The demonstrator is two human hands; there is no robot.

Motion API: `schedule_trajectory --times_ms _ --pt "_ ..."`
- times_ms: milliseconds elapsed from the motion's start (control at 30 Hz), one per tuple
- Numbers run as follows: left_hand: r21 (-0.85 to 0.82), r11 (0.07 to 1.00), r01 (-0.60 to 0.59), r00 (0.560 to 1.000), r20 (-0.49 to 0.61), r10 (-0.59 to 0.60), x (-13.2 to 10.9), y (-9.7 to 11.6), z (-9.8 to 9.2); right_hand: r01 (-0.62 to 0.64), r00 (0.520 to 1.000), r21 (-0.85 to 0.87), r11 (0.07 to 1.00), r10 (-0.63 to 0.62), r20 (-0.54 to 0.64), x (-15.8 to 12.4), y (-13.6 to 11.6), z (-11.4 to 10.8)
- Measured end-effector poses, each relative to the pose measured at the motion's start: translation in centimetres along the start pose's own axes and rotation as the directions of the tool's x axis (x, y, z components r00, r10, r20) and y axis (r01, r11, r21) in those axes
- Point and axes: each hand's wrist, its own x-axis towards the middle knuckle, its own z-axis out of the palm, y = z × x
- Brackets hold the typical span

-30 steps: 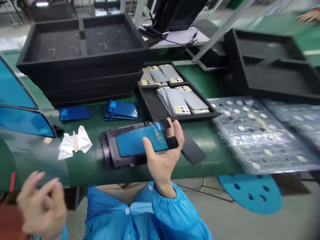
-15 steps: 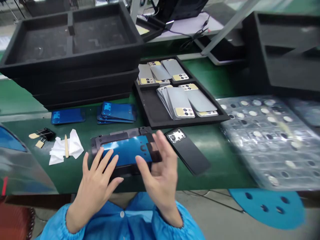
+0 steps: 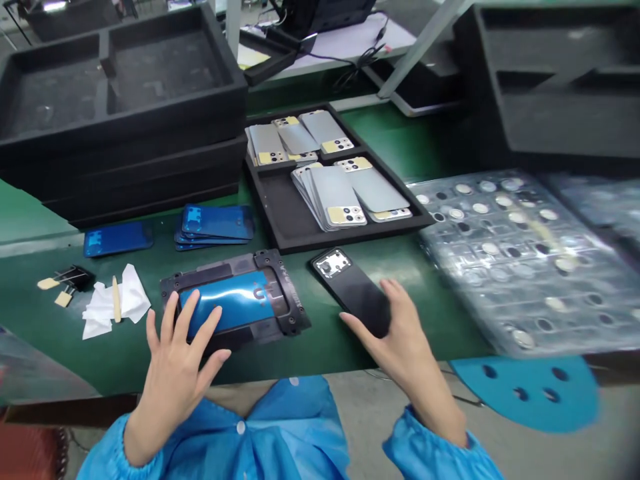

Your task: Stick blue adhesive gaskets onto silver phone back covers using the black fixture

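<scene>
My left hand (image 3: 175,373) lies with fingers spread over the left end of a blue film-covered panel (image 3: 237,300). That panel sits in a dark rectangular fixture frame (image 3: 295,310) on the bench. Further right, a black phone (image 3: 357,290) with a silver camera area lies slanted on the green surface. Around its lower end is my right hand (image 3: 405,333), thumb at the left edge and fingers at the right edge. The hand hides the phone's lower corner.
Blue film-covered panels (image 3: 217,223) lie behind the fixture. Silver phone back covers (image 3: 337,193) fill parts of a black tray (image 3: 277,213). Stacked black trays (image 3: 150,113) stand left. Clear plastic blister trays (image 3: 530,267) lie right. A white cloth (image 3: 135,293) and binder clip (image 3: 75,277) lie left.
My right hand has moved right, from the fixture's right end to the black phone, uncovering that end. My left hand stays on the blue panel. The view has shifted slightly right.
</scene>
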Motion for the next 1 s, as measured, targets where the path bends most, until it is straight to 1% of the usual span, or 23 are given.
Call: schedule_trajectory --times_ms 67,133,233,300,400,467,500,533,567,600,633,667,700,733,767,800,833,867,900,933,967,1000 --pt "0.012 0.999 -0.03 0.999 0.015 0.03 -0.2 0.0 -0.1 -0.004 1.0 0.003 1.0 0.004 0.021 0.1 0.8 0.4" --pt "0.0 0.999 -0.055 0.998 0.009 0.055 -0.5 0.1 -0.3 -0.014 1.0 0.011 1.0 0.014 0.007 0.5 1.1 0.7" --pt "-0.059 0.995 -0.075 0.997 -0.036 0.073 -0.9 0.5 -0.6 -0.022 0.999 0.037 0.999 0.023 -0.035 1.2 0.9 0.7" --pt "-0.12 0.989 -0.09 0.994 -0.076 0.081 -1.2 1.0 -0.8 -0.019 0.998 0.056 0.998 0.023 -0.064 1.4 0.5 0.4" --pt "-0.257 0.962 -0.095 0.988 -0.145 0.059 -1.6 2.1 -0.9 -0.007 0.993 0.078 0.997 0.016 -0.116 0.8 -1.0 -0.8" --pt "-0.43 0.901 -0.056 0.988 -0.153 -0.011 -1.5 3.4 -0.8 0.025 0.987 0.109 0.994 -0.007 -0.158 -0.5 -3.2 -1.7" --pt "-0.556 0.831 -0.019 0.99 -0.129 -0.063 -1.4 4.2 -0.7 0.06 0.981 0.144 0.988 -0.032 -0.189 -1.4 -4.7 -2.1" --pt "-0.693 0.72 0.028 0.989 -0.085 -0.121 -1.1 5.1 -0.6 0.102 0.978 0.187 0.977 -0.064 -0.2 -2.5 -6.4 -2.3" --pt "-0.818 0.569 0.087 0.984 -0.019 -0.179 -0.6 6.0 -0.5 0.172 0.968 0.236 0.956 -0.12 -0.22 -3.6 -8.1 -2.4" --pt "-0.91 0.388 0.145 0.972 0.057 -0.229 -0.2 6.9 -0.4 0.245 0.956 0.287 0.926 -0.181 -0.23 -4.7 -9.8 -2.4" --pt "-0.954 0.219 0.204 0.951 0.14 -0.276 0.4 7.5 -0.4 0.287 0.949 0.338 0.896 -0.217 -0.23 -5.9 -11.4 -2.2" --pt "-0.959 0.087 0.269 0.917 0.228 -0.326 0.9 8.0 -0.5 0.308 0.944 0.376 0.874 -0.233 -0.232 -6.9 -12.7 -1.9" --pt "-0.947 -0.008 0.322 0.878 0.302 -0.372 1.3 8.2 -0.6 0.326 0.94 0.411 0.851 -0.246 -0.235 -7.7 -13.8 -1.5" --pt "-0.93 -0.067 0.363 0.835 0.356 -0.42 1.6 8.1 -0.7 0.314 0.946 0.455 0.833 -0.235 -0.223 -8.4 -14.4 -1.2" --pt "-0.917 -0.098 0.387 0.798 0.386 -0.463 1.8 7.8 -0.8 0.273 0.961 0.513 0.814 -0.2 -0.194 -8.9 -14.7 -0.9" --pt "-0.912 -0.112 0.394 0.772 0.395 -0.498 1.9 7.3 -0.9 0.203 0.979 0.593 0.779 -0.146 -0.143 -9.1 -14.8 -0.7" --pt "-0.912 -0.118 0.392 0.757 0.393 -0.522 1.8 6.7 -1.0 0.11 0.994 0.69 0.716 -0.09 -0.065 -9.3 -14.6 -0.6" --pt "-0.913 -0.125 0.389 0.747 0.391 -0.537 1.6 6.2 -1.0 -0.004 0.997 0.783 0.622 -0.054 0.047 -9.3 -14.2 -0.7" --pt "-0.913 -0.137 0.384 0.743 0.394 -0.541 1.3 5.7 -0.9 -0.141 0.981 0.848 0.511 -0.044 0.19 -9.2 -13.9 -0.8" --pt "-0.91 -0.155 0.384 0.743 0.404 -0.534 1.0 5.4 -0.8 -0.282 0.937 0.872 0.4 -0.079 0.34 -9.1 -13.6 -0.9" --pt "-0.905 -0.177 0.388 0.746 0.421 -0.516 0.8 5.2 -0.7 -0.419 0.868 0.854 0.308 -0.142 0.477 -9.0 -13.4 -1.1" --pt "-0.897 -0.197 0.394 0.751 0.439 -0.493 0.6 5.2 -0.6 -0.546 0.78 0.803 0.239 -0.205 0.592 -9.0 -13.3 -1.2"
